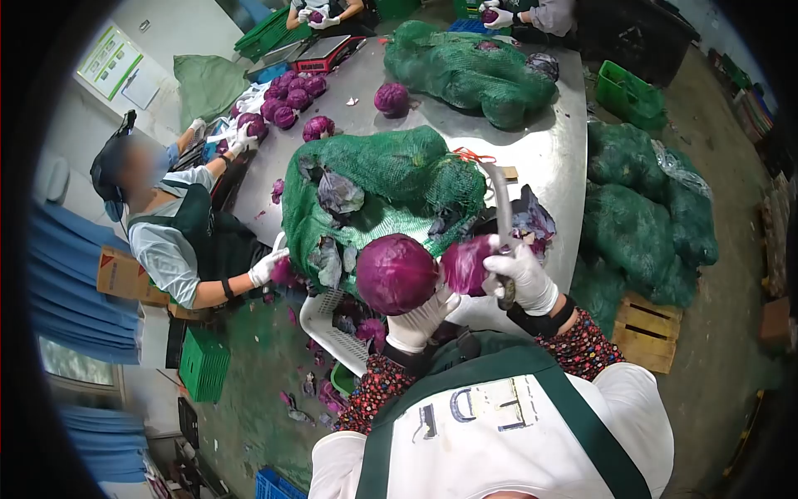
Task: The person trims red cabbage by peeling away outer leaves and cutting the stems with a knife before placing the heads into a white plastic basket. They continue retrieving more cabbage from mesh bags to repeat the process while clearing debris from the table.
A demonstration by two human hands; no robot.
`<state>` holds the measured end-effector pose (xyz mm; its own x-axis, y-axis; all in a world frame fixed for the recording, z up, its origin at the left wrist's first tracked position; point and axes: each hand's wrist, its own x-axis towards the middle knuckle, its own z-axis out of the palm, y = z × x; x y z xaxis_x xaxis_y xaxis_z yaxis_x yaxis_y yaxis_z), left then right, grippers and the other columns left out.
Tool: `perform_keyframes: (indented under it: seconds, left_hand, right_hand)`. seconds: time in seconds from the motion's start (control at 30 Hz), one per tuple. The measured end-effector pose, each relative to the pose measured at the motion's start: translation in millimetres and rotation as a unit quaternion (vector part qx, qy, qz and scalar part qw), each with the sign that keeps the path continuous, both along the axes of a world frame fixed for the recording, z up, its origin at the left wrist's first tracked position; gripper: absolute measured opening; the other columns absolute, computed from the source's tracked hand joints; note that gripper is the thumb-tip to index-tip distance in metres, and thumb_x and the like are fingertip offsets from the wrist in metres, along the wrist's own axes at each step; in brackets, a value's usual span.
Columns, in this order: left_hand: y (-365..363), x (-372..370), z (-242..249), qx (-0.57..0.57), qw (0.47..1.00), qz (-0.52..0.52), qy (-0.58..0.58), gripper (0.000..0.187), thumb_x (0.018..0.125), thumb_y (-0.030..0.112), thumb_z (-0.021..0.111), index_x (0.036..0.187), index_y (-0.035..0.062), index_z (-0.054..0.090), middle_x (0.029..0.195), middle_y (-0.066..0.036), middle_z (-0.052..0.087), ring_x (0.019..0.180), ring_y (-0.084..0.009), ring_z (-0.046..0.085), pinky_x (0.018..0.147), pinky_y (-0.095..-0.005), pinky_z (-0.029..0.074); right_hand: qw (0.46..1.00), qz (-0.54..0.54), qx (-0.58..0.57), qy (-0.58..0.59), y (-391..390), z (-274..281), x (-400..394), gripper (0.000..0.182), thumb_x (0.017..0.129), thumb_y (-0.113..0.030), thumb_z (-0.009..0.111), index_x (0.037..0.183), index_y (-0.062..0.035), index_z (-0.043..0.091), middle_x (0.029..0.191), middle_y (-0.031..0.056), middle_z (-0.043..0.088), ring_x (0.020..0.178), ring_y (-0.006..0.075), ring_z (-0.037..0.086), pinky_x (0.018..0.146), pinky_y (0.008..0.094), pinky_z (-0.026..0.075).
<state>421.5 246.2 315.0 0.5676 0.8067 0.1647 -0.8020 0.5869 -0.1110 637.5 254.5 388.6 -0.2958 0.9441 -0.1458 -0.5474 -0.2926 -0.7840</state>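
Observation:
My gloved left hand is closed around the underside of a round red cabbage, held up over the near edge of the steel table. In my gloved right hand is a knife with a curved blade pointing away from me, its handle in my fist. A purple outer leaf stands between the cabbage and my right fingers, overlapping both in this view. Just beyond my hands lies a green mesh sack with loose dark leaves on it. More trimmed leaves lie to the right.
A co-worker at the left handles cabbages; two more people work at the far end. Another filled mesh sack lies farther back. Filled sacks are stacked on the right floor. A white perforated crate stands below the table edge.

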Motion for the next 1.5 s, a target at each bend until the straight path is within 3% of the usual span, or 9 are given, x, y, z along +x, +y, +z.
perform_keyframes:
  seconds: [0.17,0.4,0.57,0.77,1.13,1.2,1.23,1.3,1.5]
  left_hand:
    - [-4.7,3.2,24.4,-0.169,0.983,-0.044,-0.057,0.058,0.09,0.045,0.05,0.137,0.0098,0.045,0.139,-0.008,0.048,0.136,-0.0301,0.034,0.109,-0.0484,0.033]
    - [-2.9,7.7,27.3,-0.231,0.972,-0.026,-0.022,0.059,0.09,0.043,0.051,0.135,0.0059,0.045,0.135,-0.011,0.051,0.132,-0.0312,0.04,0.107,-0.0498,0.035]
    - [9.9,1.2,16.8,-0.221,0.975,-0.024,-0.009,0.071,0.085,0.054,0.053,0.136,0.0055,0.043,0.139,-0.014,0.047,0.133,-0.0351,0.038,0.11,-0.0573,0.027]
    - [77.9,-46.6,51.3,-0.122,0.981,0.055,0.139,0.087,0.077,0.075,0.049,0.138,0.0124,0.041,0.136,-0.017,0.046,0.125,-0.0414,0.045,0.091,-0.0593,0.048]
    - [324.4,-96.4,105.6,0.021,0.937,0.232,0.262,0.082,0.078,0.063,0.064,0.14,0.0171,0.037,0.138,-0.016,0.044,0.126,-0.039,0.044,0.096,-0.0582,0.046]
    - [398.8,-94.8,65.5,-0.012,0.961,0.218,0.168,0.066,0.085,0.047,0.065,0.141,0.0345,0.032,0.145,-0.007,0.035,0.127,-0.0379,0.042,0.094,-0.0566,0.048]
    - [449.5,-95.8,9.1,0.044,0.905,0.312,0.286,0.064,0.09,0.042,0.057,0.143,0.0435,0.02,0.15,-0.003,0.022,0.132,-0.0379,0.034,0.093,-0.0575,0.048]
    - [468.1,-83.7,0.1,-0.039,0.921,0.32,0.22,0.064,0.094,0.037,0.052,0.143,0.0456,0.012,0.151,-0.002,0.013,0.133,-0.0376,0.03,0.092,-0.0576,0.048]
    - [549.3,-79.8,-100.9,-0.18,0.905,0.317,0.219,0.071,0.086,0.069,0.044,0.141,0.0259,0.034,0.144,-0.011,0.034,0.125,-0.0409,0.036,0.088,-0.0469,0.052]
  right_hand:
    - [0.997,-0.042,0.043,0.038,11.3,-30.7,32.9,0.009,0.084,-0.009,0.06,0.085,-0.0063,0.053,0.058,0.0016,0.053,0.044,0.0094,0.049,0.042,0.0235,0.041]
    - [0.847,-0.054,0.124,-0.514,17.3,-96.2,41.8,0.042,0.088,-0.042,0.063,0.081,-0.0014,0.06,0.065,0.0067,0.061,0.054,0.0142,0.057,0.053,0.0313,0.046]
    - [0.904,-0.03,0.079,-0.42,14.2,-79.0,24.7,0.034,0.091,-0.036,0.061,0.081,-0.0038,0.061,0.062,0.0037,0.06,0.049,0.0103,0.053,0.047,0.027,0.041]
    - [0.901,-0.023,0.129,-0.413,27.9,-95.8,21.7,0.029,0.092,-0.034,0.06,0.086,-0.005,0.061,0.064,0.0024,0.061,0.047,0.0095,0.052,0.047,0.0259,0.042]
    - [0.926,0.036,0.012,-0.376,60.1,-113.4,17.0,0.024,0.092,-0.027,0.06,0.088,-0.0034,0.061,0.069,0.0017,0.064,0.049,0.0052,0.052,0.045,0.024,0.042]
    - [0.914,0.051,0.0,-0.402,76.5,-116.3,21.2,0.025,0.092,-0.028,0.06,0.09,-0.0036,0.061,0.069,0.0021,0.065,0.05,0.0056,0.053,0.045,0.0239,0.043]
    - [0.904,0.057,0.006,-0.424,72.2,-124.3,20.5,0.025,0.092,-0.029,0.061,0.091,-0.0039,0.062,0.069,0.0023,0.065,0.05,0.0063,0.054,0.045,0.024,0.043]
    - [0.89,0.051,-0.012,-0.454,82.0,-127.9,25.4,0.027,0.091,-0.031,0.061,0.091,-0.0041,0.062,0.068,0.0023,0.065,0.048,0.0079,0.054,0.045,0.0246,0.044]
    - [0.861,-0.016,0.0,-0.508,94.6,-140.1,50.4,0.027,0.089,-0.033,0.062,0.088,-0.0056,0.063,0.065,0.0052,0.068,0.044,0.0135,0.058,0.046,0.0292,0.047]
